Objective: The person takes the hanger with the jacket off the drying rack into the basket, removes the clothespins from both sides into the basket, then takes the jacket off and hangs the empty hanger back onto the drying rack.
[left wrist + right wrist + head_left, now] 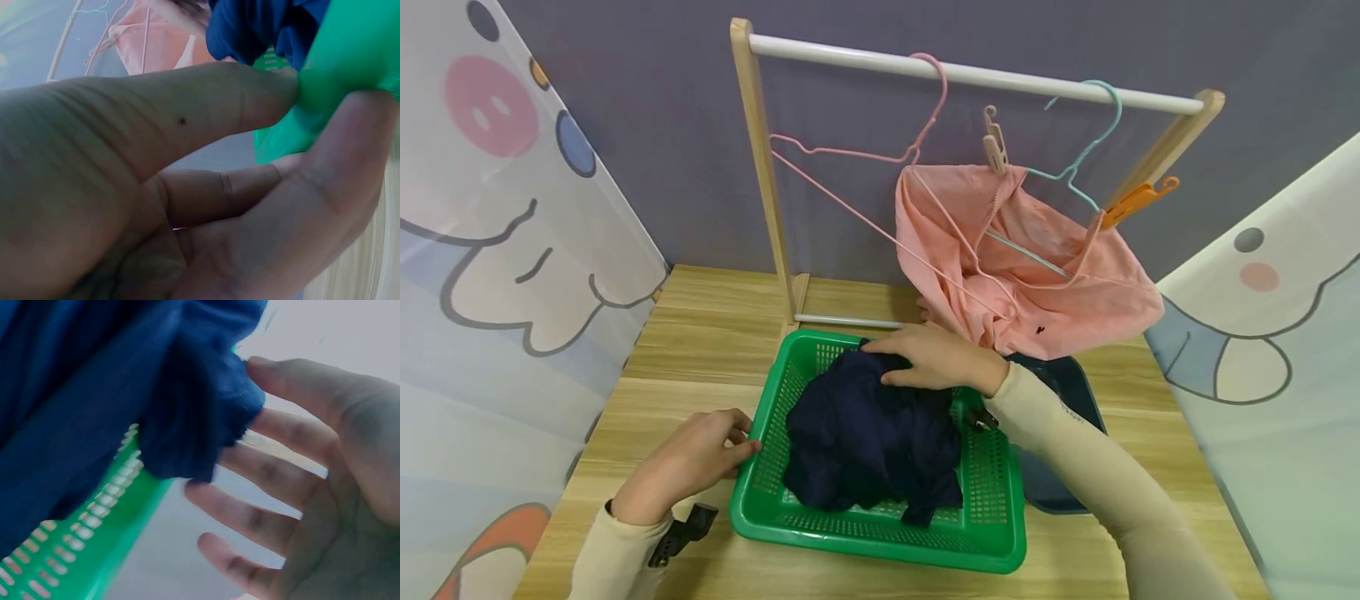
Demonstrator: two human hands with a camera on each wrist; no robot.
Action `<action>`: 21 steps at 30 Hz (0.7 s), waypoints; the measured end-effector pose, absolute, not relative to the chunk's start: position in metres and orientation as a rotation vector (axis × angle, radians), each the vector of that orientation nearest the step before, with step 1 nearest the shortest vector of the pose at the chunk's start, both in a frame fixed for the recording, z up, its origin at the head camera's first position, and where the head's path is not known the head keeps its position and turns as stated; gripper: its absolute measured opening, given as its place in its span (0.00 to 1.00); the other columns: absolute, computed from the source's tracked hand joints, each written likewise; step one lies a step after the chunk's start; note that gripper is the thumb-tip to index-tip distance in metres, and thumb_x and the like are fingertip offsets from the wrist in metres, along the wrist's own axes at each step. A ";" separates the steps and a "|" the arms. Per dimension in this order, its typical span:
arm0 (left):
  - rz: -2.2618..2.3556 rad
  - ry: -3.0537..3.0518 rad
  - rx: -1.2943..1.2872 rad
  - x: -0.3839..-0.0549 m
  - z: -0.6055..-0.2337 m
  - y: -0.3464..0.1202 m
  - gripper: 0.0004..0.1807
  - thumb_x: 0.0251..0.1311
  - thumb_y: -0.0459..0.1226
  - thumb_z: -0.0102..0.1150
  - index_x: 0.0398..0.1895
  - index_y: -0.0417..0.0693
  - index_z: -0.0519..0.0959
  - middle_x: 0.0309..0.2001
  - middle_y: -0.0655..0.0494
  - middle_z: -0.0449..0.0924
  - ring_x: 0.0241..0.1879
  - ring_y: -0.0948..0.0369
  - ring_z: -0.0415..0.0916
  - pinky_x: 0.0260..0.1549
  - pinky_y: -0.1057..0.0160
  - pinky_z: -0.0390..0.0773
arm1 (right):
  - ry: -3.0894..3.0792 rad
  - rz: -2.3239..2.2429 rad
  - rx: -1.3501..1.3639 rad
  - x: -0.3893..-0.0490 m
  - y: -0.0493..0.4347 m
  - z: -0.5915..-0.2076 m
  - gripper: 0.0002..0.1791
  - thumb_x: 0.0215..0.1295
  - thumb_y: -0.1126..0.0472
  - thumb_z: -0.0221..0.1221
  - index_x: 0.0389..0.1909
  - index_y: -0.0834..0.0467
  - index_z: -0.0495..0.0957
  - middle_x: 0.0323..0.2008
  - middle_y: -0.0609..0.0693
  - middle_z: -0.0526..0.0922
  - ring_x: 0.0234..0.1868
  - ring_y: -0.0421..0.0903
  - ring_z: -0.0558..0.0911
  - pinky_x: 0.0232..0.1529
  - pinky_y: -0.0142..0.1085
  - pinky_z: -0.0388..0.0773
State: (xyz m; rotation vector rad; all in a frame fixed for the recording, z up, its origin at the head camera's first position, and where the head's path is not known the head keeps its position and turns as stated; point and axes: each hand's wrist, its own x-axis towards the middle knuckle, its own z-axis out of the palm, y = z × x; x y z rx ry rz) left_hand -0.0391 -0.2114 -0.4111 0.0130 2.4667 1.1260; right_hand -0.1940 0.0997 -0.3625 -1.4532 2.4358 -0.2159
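Centrally, navy cloth (865,425): bunched inside green basket (880,553).
Right hand (946,358): nearer, fingers spread at cloth's far edge.
Left hand (695,454): pinching left rim (767,398).

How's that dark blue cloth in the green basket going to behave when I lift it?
The dark blue cloth will probably be floppy, since it lies in a loose, crumpled heap. It may unfold and trail as it rises, because a loose flap sticks out toward the near wall of the green basket. Rolling seems unlikely, given its soft, uneven folds.
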 end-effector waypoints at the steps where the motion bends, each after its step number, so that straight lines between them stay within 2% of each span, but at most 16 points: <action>1: 1.125 2.467 0.019 -0.039 -0.411 -0.211 0.12 0.67 0.31 0.61 0.48 0.30 0.77 0.37 0.50 0.83 0.28 0.62 0.82 0.27 0.64 0.83 | 2.423 -0.171 -1.480 -0.187 0.100 -0.360 0.30 0.70 0.49 0.62 0.71 0.52 0.71 0.65 0.51 0.75 0.63 0.52 0.75 0.62 0.53 0.68; 6: 1.119 2.468 0.024 -0.041 -0.409 -0.211 0.13 0.67 0.31 0.62 0.49 0.29 0.77 0.38 0.49 0.83 0.29 0.61 0.82 0.27 0.64 0.83 | 2.368 0.186 -1.565 -0.141 0.101 -0.354 0.34 0.70 0.41 0.59 0.73 0.48 0.68 0.68 0.52 0.72 0.65 0.50 0.74 0.61 0.52 0.68; 10: 1.114 2.462 0.017 -0.041 -0.409 -0.211 0.13 0.67 0.31 0.61 0.50 0.29 0.76 0.38 0.48 0.83 0.29 0.61 0.83 0.28 0.63 0.83 | 2.317 0.344 -1.503 -0.117 0.099 -0.362 0.39 0.68 0.34 0.57 0.75 0.46 0.64 0.70 0.51 0.69 0.68 0.56 0.70 0.68 0.54 0.61; 14: 1.108 2.461 0.013 -0.040 -0.410 -0.211 0.13 0.67 0.30 0.61 0.49 0.29 0.77 0.38 0.48 0.83 0.29 0.61 0.83 0.28 0.63 0.83 | 2.267 0.425 -1.435 -0.110 0.094 -0.381 0.44 0.63 0.32 0.60 0.76 0.44 0.62 0.70 0.48 0.68 0.68 0.62 0.68 0.69 0.58 0.56; 21: 1.099 2.469 0.035 -0.041 -0.410 -0.210 0.13 0.67 0.31 0.62 0.49 0.30 0.77 0.38 0.50 0.83 0.28 0.62 0.82 0.27 0.64 0.83 | 2.288 0.638 -1.461 -0.113 0.083 -0.410 0.43 0.61 0.35 0.65 0.75 0.42 0.63 0.68 0.45 0.70 0.65 0.61 0.72 0.69 0.57 0.59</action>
